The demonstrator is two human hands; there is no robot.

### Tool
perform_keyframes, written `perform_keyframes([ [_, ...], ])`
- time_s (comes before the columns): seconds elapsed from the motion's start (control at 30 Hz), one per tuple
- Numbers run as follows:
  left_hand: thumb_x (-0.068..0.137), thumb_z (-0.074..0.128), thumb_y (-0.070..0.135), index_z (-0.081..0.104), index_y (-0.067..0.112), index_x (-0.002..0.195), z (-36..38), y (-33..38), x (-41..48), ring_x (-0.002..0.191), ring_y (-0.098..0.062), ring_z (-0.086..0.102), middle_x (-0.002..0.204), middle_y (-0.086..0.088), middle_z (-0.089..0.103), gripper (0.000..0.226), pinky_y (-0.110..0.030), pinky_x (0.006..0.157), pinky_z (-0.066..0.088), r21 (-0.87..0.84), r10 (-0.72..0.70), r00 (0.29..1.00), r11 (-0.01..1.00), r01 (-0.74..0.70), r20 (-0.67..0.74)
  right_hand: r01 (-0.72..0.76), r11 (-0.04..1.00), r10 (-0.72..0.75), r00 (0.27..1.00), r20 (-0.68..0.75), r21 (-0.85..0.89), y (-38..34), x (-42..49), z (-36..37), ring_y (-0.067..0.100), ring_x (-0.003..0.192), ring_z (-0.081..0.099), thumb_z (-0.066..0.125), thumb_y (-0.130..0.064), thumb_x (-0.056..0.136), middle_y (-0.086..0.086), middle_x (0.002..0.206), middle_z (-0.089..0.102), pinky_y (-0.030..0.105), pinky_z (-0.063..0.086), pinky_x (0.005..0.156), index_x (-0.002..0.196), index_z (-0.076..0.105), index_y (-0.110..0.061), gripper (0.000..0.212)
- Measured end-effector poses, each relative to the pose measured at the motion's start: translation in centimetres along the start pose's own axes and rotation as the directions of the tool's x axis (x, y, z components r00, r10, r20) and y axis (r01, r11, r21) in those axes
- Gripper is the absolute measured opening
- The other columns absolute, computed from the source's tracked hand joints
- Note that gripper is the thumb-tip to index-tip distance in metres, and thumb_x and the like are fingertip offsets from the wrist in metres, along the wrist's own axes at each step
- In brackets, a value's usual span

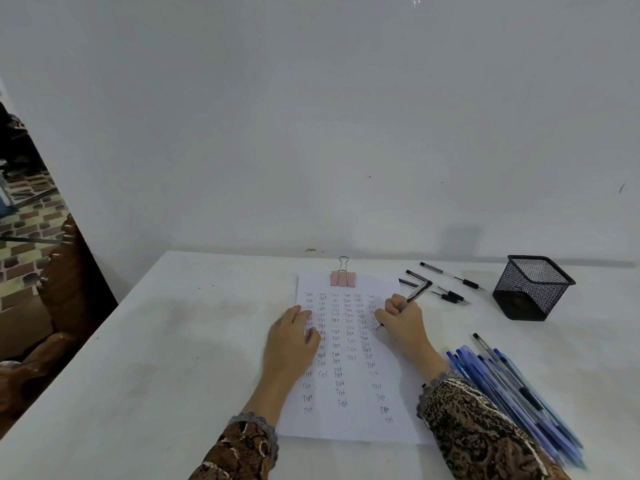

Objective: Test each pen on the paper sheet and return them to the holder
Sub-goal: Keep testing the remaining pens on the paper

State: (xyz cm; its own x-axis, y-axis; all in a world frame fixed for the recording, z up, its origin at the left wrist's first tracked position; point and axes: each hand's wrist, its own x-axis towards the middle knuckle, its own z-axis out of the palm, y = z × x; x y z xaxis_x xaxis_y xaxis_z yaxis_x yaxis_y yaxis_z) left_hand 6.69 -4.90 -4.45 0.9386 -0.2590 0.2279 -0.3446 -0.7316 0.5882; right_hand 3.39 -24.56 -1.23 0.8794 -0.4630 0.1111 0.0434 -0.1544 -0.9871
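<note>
I saw the right hand (401, 318) gripping a pen (417, 293), tip down on the paper sheet (349, 420) at centre. The left hand (291, 336) lay flat and open on the sheet's nine o'clock edge, while the mesh holder (531, 289) stood at two o'clock.

The left hand (292, 336) covered part of the first column of writing on the paper sheet (349, 362). The right hand (401, 320) hid the middle of its pen (417, 293). The blue pens (512, 396) were blurred toward the frame's lower right, and both sleeves (478, 434) ran off the bottom edge.

Pink clip (343, 278); black mesh holder (531, 289); blue pens (502, 386); brown-patterned sleeves (478, 434).
</note>
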Motion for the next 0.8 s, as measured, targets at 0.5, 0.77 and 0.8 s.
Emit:
perform_keyframes([
  [0.5,0.093,0.045,0.026,0.045,0.016,0.135,0.03,-0.1,0.06,0.134,-0.016,0.032,0.147,0.0,0.035,0.043,-0.028,0.113,0.023,0.0,-0.006,1.0,1.0,0.006,0.004,0.009,1.0,-0.01,1.0,-0.023,-0.012,0.48,0.49,-0.17,0.004,0.044,0.017,0.047,0.022,0.07,-0.006,0.055,0.019,0.011,0.022,0.047,0.054,0.02,-0.019,0.052],
  [0.77,0.094,0.045,0.027,0.044,0.016,0.136,0.01,-0.04,0.08,0.134,-0.016,0.032,0.148,0.0,0.034,0.044,-0.027,0.112,0.023,0.01,-0.006,1.0,1.0,0.006,0.01,0.032,0.999,-0.032,0.999,-0.015,-0.011,0.64,0.33,-0.14,0.004,0.046,0.02,0.046,0.022,0.072,-0.002,0.061,0.019,0.013,0.022,0.051,0.056,0.02,-0.019,0.052],
  [0.8,0.094,0.045,0.027,0.044,0.016,0.136,0.03,-0.05,0.06,0.134,-0.016,0.033,0.147,0.0,0.034,0.044,-0.027,0.112,0.023,0.009,-0.006,1.0,1.0,0.006,0.01,0.019,1.0,-0.019,1.0,-0.013,-0.008,0.66,0.33,-0.08,0.005,0.046,0.02,0.046,0.022,0.072,-0.002,0.06,0.019,0.014,0.023,0.053,0.055,0.019,-0.019,0.052],
])
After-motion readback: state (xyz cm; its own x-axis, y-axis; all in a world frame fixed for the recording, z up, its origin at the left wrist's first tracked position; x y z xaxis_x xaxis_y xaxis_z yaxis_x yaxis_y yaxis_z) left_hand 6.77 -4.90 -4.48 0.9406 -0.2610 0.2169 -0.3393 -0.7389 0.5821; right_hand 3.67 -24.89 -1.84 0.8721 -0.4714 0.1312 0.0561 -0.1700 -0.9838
